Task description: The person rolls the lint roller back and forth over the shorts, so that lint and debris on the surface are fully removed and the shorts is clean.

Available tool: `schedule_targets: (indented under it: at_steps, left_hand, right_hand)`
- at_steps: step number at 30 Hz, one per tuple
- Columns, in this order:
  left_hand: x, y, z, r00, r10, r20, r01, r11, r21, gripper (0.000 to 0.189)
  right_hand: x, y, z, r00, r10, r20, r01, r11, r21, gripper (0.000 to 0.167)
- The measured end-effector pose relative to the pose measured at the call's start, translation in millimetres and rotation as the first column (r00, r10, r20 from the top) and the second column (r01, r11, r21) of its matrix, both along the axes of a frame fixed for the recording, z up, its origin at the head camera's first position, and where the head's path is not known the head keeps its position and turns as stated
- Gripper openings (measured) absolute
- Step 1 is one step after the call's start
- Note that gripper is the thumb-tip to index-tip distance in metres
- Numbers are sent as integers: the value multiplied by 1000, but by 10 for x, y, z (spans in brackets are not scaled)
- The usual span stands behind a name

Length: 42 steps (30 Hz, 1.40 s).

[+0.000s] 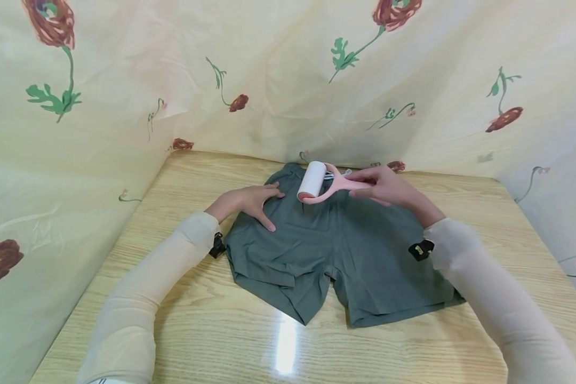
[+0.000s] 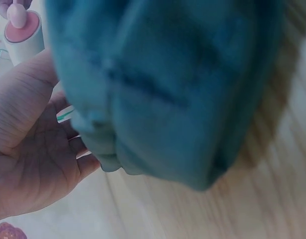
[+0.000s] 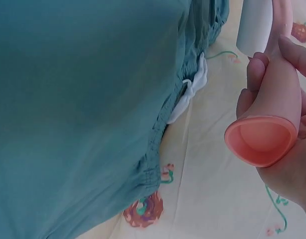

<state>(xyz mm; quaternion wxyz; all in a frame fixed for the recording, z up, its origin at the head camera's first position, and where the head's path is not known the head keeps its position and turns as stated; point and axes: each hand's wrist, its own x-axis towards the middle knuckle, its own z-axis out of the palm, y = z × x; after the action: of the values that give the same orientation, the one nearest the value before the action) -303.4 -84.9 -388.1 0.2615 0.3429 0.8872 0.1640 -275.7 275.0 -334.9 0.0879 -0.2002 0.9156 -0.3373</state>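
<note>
A pair of grey-green shorts (image 1: 288,240) lies spread on the table, its waistband toward the back. My right hand (image 1: 386,186) grips the pink handle of a lint roller (image 1: 312,180), whose white roll is over the upper part of the shorts; whether it touches the cloth I cannot tell. In the right wrist view the handle's hollow end (image 3: 262,142) points at the camera, and a white drawstring (image 3: 190,92) hangs at the waistband. My left hand (image 1: 252,202) rests on the left side of the shorts with its fingers spread; the left wrist view shows its palm side (image 2: 38,139).
The wooden table (image 1: 211,341) extends around the shorts. Cream cloth with red flowers (image 1: 278,64) hangs behind and along the left and right sides of the table. Both forearms wear pale sleeves (image 1: 144,288), with a small black device (image 1: 217,245) at the left wrist.
</note>
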Motion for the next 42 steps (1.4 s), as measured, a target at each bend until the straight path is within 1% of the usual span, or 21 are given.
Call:
schedule_targets:
  at_steps: [4, 8, 13, 18, 24, 32, 36, 42]
  left_hand:
    - [-3, -11, -20, 1000, 7, 4, -7, 1000, 0, 102]
    - [-8, -15, -32, 1000, -1, -5, 1, 1000, 5, 102]
    - [-14, -19, -35, 1000, -7, -12, 7, 1000, 7, 102]
    - [-28, -19, -48, 1000, -11, -22, 12, 1000, 13, 101]
    - [-41, -8, -65, 1000, -12, -17, 12, 1000, 14, 103]
    - [-29, 2, -40, 1000, -3, -10, 3, 1000, 4, 105]
    - [-22, 3, -33, 1000, 2, -12, -2, 1000, 0, 104]
    - [-19, 1, -20, 1000, 4, -12, -4, 1000, 1, 103]
  right_hand:
    - [-46, -72, -42, 998, 48, -27, -48, 999, 23, 42]
    - [-90, -118, -78, 992, 107, -67, -104, 993, 50, 40]
    - [-148, -149, -133, 986, 155, -66, -150, 986, 69, 41]
    - [-205, -164, -206, 985, 170, -32, -168, 983, 76, 41]
    - [-230, -213, -271, 983, 186, -4, -185, 980, 79, 40]
    - [-258, -247, -329, 971, 238, -4, -236, 967, 95, 41]
    - [-255, -273, -332, 970, 242, 24, -243, 962, 122, 43]
    - [-243, -311, -281, 976, 212, 59, -218, 965, 145, 45]
